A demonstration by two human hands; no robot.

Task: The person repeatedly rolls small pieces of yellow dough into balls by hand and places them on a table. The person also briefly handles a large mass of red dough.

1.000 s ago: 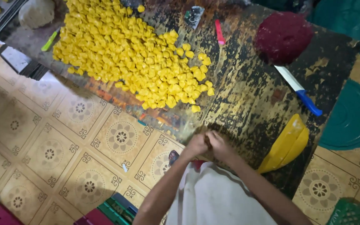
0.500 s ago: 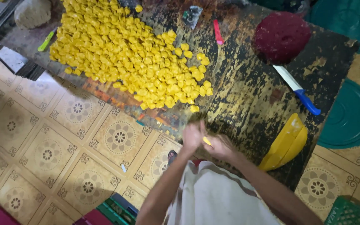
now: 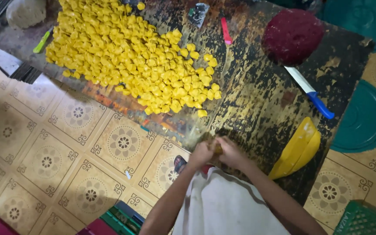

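At table edge, hands [image 3: 216,152] pressed together

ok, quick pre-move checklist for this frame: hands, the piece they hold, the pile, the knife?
1. Both hands together at the table's near edge: ok. Left hand and right hand meet over a small yellow piece.
2. Grip on the piece: cannot tell; the fingers hide most of it.
3. Room by the pile of yellow pieces: ok. Bare dark table lies to its right and near side.
4. Blue-handled knife: ok. It lies apart from both hands, beside the dark red dough ball.
5. Yellow dough slab: ok, just right of the right hand.
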